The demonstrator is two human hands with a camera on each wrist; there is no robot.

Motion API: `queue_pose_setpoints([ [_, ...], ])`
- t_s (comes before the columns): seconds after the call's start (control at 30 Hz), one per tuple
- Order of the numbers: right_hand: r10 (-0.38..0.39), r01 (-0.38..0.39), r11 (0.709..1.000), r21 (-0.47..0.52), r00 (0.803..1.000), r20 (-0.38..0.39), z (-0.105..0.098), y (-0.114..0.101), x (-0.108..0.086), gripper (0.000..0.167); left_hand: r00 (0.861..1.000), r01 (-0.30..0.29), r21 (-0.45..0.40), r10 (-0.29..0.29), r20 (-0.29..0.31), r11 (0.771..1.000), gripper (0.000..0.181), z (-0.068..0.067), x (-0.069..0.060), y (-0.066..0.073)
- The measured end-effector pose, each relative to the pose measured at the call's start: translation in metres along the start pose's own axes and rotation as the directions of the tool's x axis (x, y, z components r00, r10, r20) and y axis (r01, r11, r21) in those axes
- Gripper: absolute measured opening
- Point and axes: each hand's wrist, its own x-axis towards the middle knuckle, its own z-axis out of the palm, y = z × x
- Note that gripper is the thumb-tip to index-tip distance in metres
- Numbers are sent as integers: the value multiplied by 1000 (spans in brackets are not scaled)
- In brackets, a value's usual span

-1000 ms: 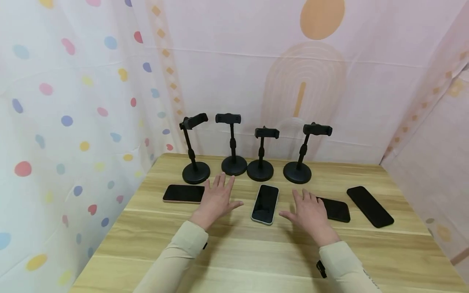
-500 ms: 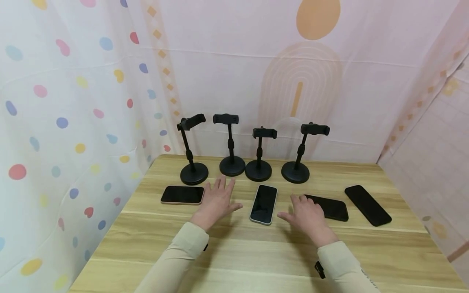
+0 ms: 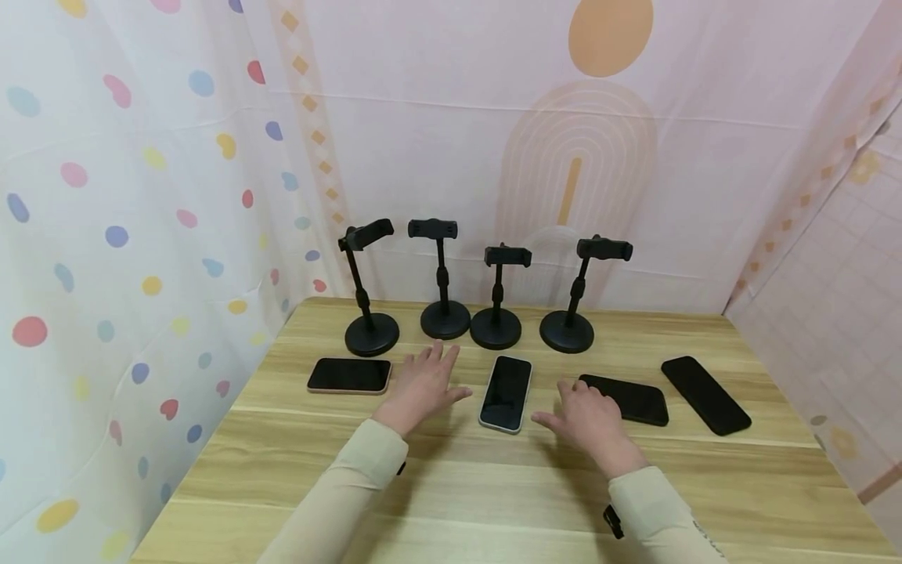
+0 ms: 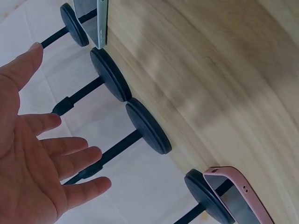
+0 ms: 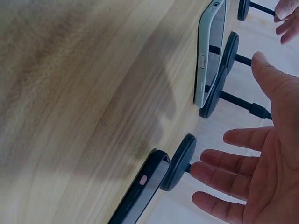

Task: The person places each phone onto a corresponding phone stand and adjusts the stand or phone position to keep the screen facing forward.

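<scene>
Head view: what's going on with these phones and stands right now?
A person's left hand and right hand hover with fingers spread above a wooden table, holding nothing. The left is nearest the pink-edged phone; the right partly hides a black-edged phone. A pale-edged phone lies between the hands, and another dark phone lies farther right. Behind them, four black stands are upright, none bearing a phone.

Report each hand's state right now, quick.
Left hand: open, fingers spread, holding nothing.
Right hand: open, holding nothing.
</scene>
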Motion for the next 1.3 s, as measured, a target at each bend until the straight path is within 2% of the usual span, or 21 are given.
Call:
queue_pose_setpoints([
  [0.2, 0, 0, 1000, 2, 1000, 10, -2, -2, -2, 75, 999, -9, -38, 11, 41, 999, 73, -4, 8, 1],
  [0.43, 12, -13, 1000, 15, 997, 71, -7, -4, -5, 70, 996, -10, -86, 17, 83, 996, 58, -9, 16, 3],
  [0.7, 15, -18, 999, 33, 996, 90, -9, -6, -5, 47, 997, -16, -124, 26, 78, 992, 52, -14, 32, 1],
  [0.97, 4, -8, 999, 39, 994, 110, -10, -8, -8, 48, 996, 0, -152, 14, 93, 988, 52, -26, 47, 0],
  [1.17, 3, -7, 999, 37, 994, 113, -11, -10, -10, 48, 997, 22, -165, -10, 71, 986, 52, -29, 58, -2],
  [1.3, 5, -9, 999, 37, 993, 115, -11, -10, -12, 48, 996, 37, -179, -22, 81, 983, 53, -32, 65, -1],
])
